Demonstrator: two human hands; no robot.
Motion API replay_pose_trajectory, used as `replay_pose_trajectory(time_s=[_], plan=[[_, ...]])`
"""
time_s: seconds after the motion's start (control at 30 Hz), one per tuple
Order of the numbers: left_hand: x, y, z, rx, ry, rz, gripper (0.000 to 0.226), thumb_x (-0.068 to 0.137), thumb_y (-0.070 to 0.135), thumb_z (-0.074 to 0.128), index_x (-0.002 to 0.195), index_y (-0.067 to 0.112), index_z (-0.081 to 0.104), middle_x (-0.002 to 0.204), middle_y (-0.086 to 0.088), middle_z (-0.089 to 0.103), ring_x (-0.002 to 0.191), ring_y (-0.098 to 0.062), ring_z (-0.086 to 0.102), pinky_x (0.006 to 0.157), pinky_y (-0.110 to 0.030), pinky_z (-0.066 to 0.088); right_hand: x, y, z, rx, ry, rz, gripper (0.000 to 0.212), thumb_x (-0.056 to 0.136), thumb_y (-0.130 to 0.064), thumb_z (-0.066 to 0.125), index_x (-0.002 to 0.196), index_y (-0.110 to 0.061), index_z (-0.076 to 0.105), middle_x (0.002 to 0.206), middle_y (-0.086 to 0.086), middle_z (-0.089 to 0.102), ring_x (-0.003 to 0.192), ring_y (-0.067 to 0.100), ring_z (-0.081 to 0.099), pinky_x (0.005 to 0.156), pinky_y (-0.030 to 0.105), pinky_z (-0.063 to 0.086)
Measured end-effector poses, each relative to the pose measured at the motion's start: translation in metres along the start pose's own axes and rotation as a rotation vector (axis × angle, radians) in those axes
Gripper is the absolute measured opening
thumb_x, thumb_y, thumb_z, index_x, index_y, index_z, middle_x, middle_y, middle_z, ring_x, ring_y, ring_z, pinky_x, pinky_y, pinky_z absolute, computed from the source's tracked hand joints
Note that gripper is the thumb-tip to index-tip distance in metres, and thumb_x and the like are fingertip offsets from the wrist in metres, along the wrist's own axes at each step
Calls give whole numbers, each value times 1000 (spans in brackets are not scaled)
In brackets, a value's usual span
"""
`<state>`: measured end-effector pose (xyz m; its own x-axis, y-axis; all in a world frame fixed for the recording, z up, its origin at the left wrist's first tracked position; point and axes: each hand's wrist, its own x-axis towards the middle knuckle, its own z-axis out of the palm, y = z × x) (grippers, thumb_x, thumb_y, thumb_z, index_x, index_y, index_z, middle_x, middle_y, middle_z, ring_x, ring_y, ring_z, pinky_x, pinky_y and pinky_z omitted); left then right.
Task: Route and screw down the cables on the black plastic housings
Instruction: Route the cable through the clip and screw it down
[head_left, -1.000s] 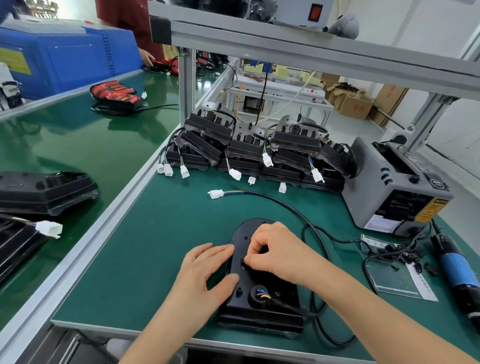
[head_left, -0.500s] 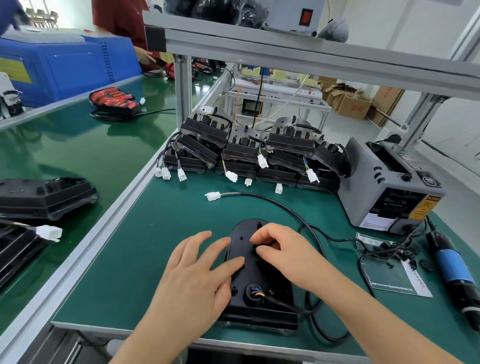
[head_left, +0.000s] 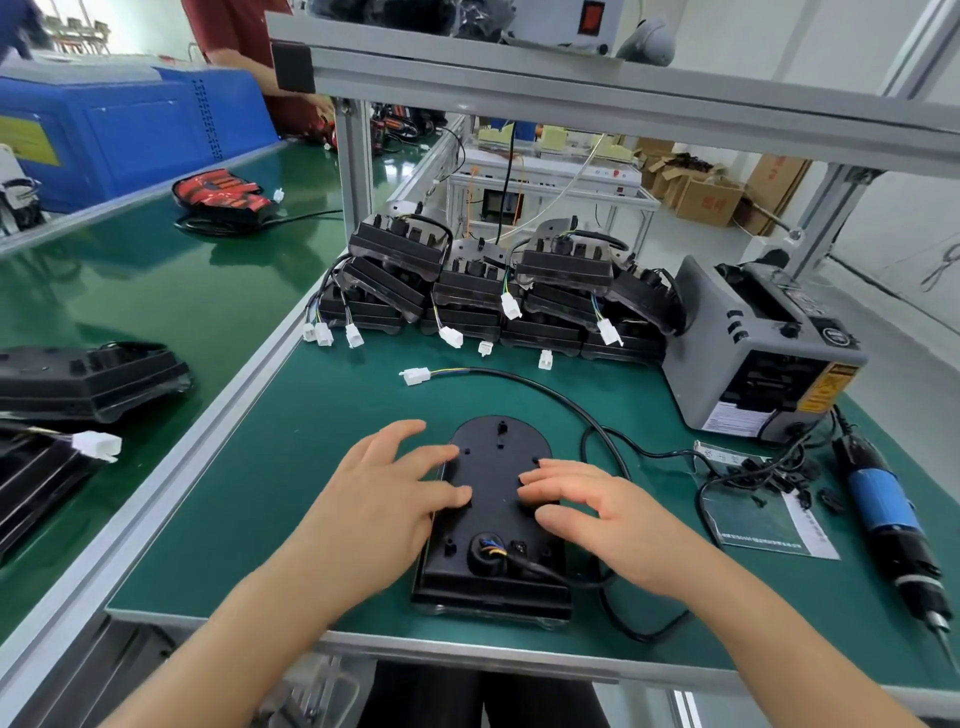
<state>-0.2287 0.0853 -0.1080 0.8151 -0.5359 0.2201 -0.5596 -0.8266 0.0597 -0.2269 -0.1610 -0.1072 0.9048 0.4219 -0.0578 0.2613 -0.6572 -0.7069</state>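
The left hand (head_left: 384, 504) and right hand (head_left: 613, 525) rest flat, fingers extended, on the housing (head_left: 496, 467) at lower centre, probably to steady it. Its cable (head_left: 519, 378) loops loose across the surface (head_left: 291, 467); the screwdriver (head_left: 883, 509) lies lower right.

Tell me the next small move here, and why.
Probably lift the right hand off the black housing and take the cable where it exits, to lay it along the back. The left hand too rests flat, holding nothing, and the cable loops loose on the mat.
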Motion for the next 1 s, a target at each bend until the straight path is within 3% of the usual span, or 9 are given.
replay_pose_trajectory(time_s=[0.07,0.1,0.17,0.27,0.43,0.63,0.77,0.87,1.0], plan=[[10,-16,2,-286,-69,-64,44,86,4,56,114,35,68,137,13,50,134,-20,33,110,-24,23,-9,-1,-1,57,-41,-19,25,80,-51,66,104,-53,59,123,-40,49,129,-22,21,105,12,20],[17,-23,2,-405,-84,-101,42,88,2,52,115,30,69,135,10,52,131,-18,36,108,-18,21,-13,-1,1,58,-57,-31,34,71,-60,67,103,-56,59,123,-42,48,130,-23,19,103,11,21],[36,-38,4,-464,4,-182,38,89,1,52,116,22,68,127,4,59,122,-18,47,104,-19,28,-20,-2,7,-27,-60,-54,46,60,-71,64,103,-58,58,123,-47,43,131,-22,14,104,14,21],[69,-53,13,-282,28,-346,33,95,19,50,126,24,62,131,1,54,120,-21,48,101,-31,38,-25,-2,17,-217,11,-122,52,65,-74,56,113,-55,56,117,-50,42,131,-22,13,111,19,16],[117,-57,33,-19,-73,-414,35,101,30,39,128,14,55,132,-5,49,118,-26,43,95,-41,44,-25,-1,22,-332,86,-191,35,89,-54,54,123,-46,57,119,-44,40,126,-26,16,114,15,7],[147,-56,54,188,-135,-364,26,101,24,36,123,12,43,125,-5,56,117,-26,43,87,-36,40,-27,1,26,-218,214,-231,31,83,-46,65,113,-37,68,114,-36,57,123,-23,32,106,9,27],[150,-57,53,334,-205,-373,27,97,22,47,122,11,50,122,-8,55,114,-26,46,86,-33,40,-29,1,29,-203,282,-238,35,80,-54,59,109,-38,70,111,-35,60,123,-19,38,105,13,34],[139,-54,39,149,-263,-517,10,89,6,50,96,8,56,109,-10,63,95,-27,56,72,-33,43,-31,0,31,-181,284,-217,41,79,-60,52,112,-41,68,113,-38,57,125,-18,37,106,15,34],[100,-52,20,-639,-290,-760,12,85,6,54,74,5,56,65,-10,63,52,-19,57,53,-25,53,-36,-1,33,-272,299,-159,39,81,-57,56,115,-40,64,123,-36,51,125,-15,39,106,19,36]])
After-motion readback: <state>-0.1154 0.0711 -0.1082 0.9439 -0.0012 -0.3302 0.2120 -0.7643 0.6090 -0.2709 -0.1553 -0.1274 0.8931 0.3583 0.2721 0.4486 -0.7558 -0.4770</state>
